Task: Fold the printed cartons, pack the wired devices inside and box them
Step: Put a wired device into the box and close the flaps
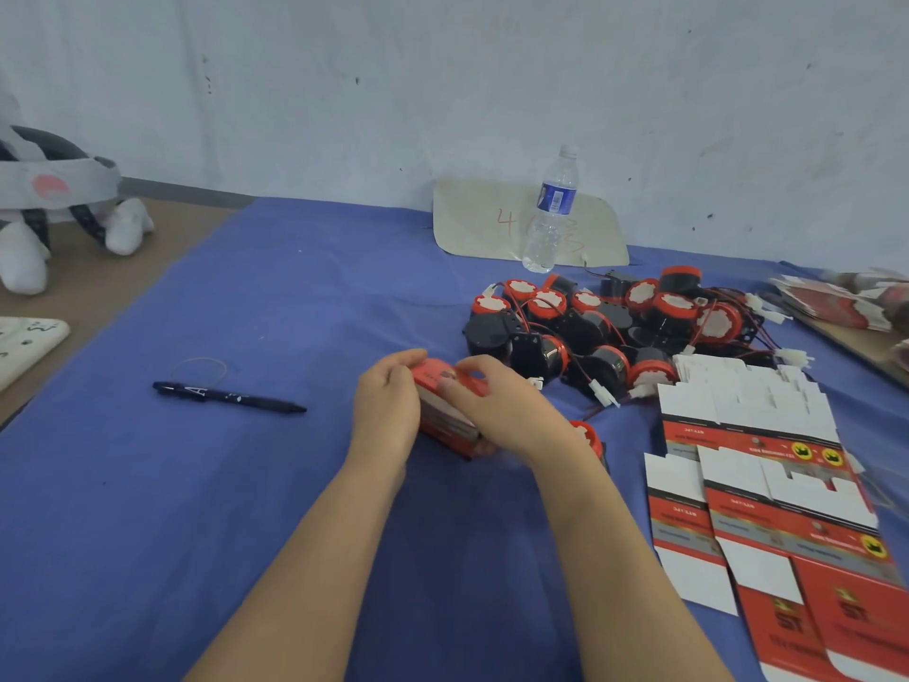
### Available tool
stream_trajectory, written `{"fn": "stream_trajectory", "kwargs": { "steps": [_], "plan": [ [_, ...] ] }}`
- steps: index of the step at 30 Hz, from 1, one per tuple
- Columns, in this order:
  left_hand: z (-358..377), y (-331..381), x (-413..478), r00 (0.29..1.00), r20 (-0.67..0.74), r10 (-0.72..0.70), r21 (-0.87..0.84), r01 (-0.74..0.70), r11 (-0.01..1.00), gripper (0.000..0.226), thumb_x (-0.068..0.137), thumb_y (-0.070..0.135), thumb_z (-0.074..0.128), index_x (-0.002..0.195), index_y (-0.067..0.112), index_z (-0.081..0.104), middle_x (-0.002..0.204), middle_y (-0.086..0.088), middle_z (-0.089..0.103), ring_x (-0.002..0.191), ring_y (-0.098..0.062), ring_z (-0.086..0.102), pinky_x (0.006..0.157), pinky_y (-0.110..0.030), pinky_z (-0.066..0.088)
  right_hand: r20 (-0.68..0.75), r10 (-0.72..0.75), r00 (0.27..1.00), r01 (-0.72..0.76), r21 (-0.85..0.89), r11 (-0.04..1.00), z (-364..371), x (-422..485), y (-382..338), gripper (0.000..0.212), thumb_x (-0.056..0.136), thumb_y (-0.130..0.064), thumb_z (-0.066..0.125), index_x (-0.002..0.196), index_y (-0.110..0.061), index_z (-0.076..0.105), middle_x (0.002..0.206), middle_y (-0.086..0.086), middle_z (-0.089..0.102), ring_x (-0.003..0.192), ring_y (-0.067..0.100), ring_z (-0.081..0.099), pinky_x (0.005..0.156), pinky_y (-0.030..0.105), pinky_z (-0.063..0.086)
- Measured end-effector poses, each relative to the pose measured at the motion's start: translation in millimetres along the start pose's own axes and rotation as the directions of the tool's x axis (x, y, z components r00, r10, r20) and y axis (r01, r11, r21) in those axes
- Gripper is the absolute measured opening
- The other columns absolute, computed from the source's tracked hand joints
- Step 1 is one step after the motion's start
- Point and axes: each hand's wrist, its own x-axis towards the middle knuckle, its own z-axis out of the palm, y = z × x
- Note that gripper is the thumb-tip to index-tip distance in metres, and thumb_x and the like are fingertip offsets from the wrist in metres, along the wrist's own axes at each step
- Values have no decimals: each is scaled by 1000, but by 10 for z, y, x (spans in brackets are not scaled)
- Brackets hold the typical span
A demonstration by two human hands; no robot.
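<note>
Two bare forearms enter from the lower edge and meet over the blue cloth [147,509]. Far left, off the cloth, lie a white plush figure [29,248] and a pale board [24,344]. On the cloth lie a black pen [228,397] and, just behind it, a rubber band [199,371]. At centre, the left hand [386,411] grips the left end of a folded red carton [445,415], fingers curled round it; the right hand [501,411] holds the same carton from the right, fingers curled over its top face. The carton sits low over the cloth between both palms. Just behind the right wrist lies a single red-and-black device [588,435]. Farther back, a water bottle [551,209] stands before a cream card [472,224] at the wall. Right of centre is a pile of wired devices [615,327], with flat printed cartons [767,484] fanned out in front of it. At the far right edge lies another carton stack [846,297], blurred.
</note>
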Motion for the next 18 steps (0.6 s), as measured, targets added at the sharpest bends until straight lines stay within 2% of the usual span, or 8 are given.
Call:
{"fn": "stream_trajectory", "kwargs": {
  "steps": [2,5,8,9,11,13,16,18],
  "plan": [
    [-22,-13,4,999,20,-39,-27,40,999,38,93,5,33,108,22,64,103,9,58,84,7,52,64,-9,39,5,-4,1000,4,5,1000,-3,-13,-6,49,91,-48,52,135,-28,43,129,0,53,95,23,63,82,40,56],
    [-4,-19,-19,999,27,-36,-5,36,999,39,95,7,33,116,21,63,109,8,56,91,-3,54,67,-9,37,4,-17,1000,17,18,1000,8,-27,-13,49,92,-47,52,136,-28,43,129,-2,51,89,19,63,76,38,57],
    [12,1,-15,993,19,-115,-57,115,992,22,97,21,42,97,24,64,99,11,60,86,-7,55,63,-16,39,5,-21,1000,21,11,1000,21,-23,-17,49,92,-47,51,136,-27,42,130,-1,51,99,24,61,82,43,56],
    [12,-10,-6,993,26,-116,-49,117,992,19,97,24,44,97,25,63,101,11,60,87,-7,55,65,-18,40,0,-24,1000,24,-1,1000,25,-20,-16,49,92,-47,51,136,-27,42,131,0,52,103,26,61,86,44,54],
    [17,-56,-9,997,70,-44,26,42,999,26,100,21,43,122,24,57,116,8,55,100,-7,53,77,-18,40,-15,-38,999,37,-24,999,38,-11,-3,50,92,-48,50,136,-26,43,133,1,52,112,26,57,92,44,51],
    [33,-94,-19,995,95,-7,23,4,1000,39,102,20,41,140,22,42,122,7,52,108,-8,51,85,-19,37,-31,-58,998,57,-49,997,54,-5,14,48,93,-47,49,136,-26,44,135,0,53,119,22,52,95,38,46],
    [102,-139,-66,999,46,21,-2,-20,1000,43,103,21,39,145,22,32,127,8,52,116,-11,51,92,-20,38,-50,-112,992,107,-89,990,74,-17,14,42,96,-43,46,136,-31,46,134,-1,55,121,21,50,97,35,43],
    [141,-162,-87,998,-57,26,12,-25,1000,31,101,23,43,132,20,44,116,7,55,113,-16,55,94,-26,42,-60,-144,988,135,-142,981,110,-28,4,40,98,-41,42,137,-35,45,135,-2,55,124,21,48,101,38,41]
  ]
}}
